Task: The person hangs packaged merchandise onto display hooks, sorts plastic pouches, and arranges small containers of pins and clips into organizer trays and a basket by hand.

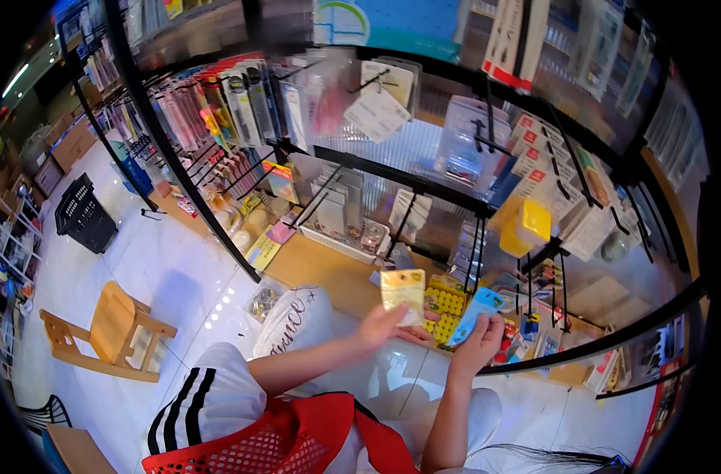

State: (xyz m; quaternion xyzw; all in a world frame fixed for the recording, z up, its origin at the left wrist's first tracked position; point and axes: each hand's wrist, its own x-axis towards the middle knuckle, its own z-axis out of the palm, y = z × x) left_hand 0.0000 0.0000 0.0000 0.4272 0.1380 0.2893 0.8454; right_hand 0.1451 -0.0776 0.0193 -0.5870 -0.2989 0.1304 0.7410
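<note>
My left hand (pixel 385 325) is closed on a small gold-yellow hang-tab packet (pixel 403 289), held upright in front of the shelf. To its right, my right hand (pixel 482 341) grips a blue hang-tab packet (pixel 472 314), tilted to the right. The two packets are apart. Just behind them, a tray of round yellow pieces (pixel 446 304) sits on the low shelf. What is printed on the packets is too small to read.
Black hooks (pixel 412 225) jut out from the rack above my hands. A white basket (pixel 346 243) and a yellow box (pixel 526 227) are on the rack. On the floor at left stand a wooden chair (pixel 114 317) and a black basket (pixel 88 215).
</note>
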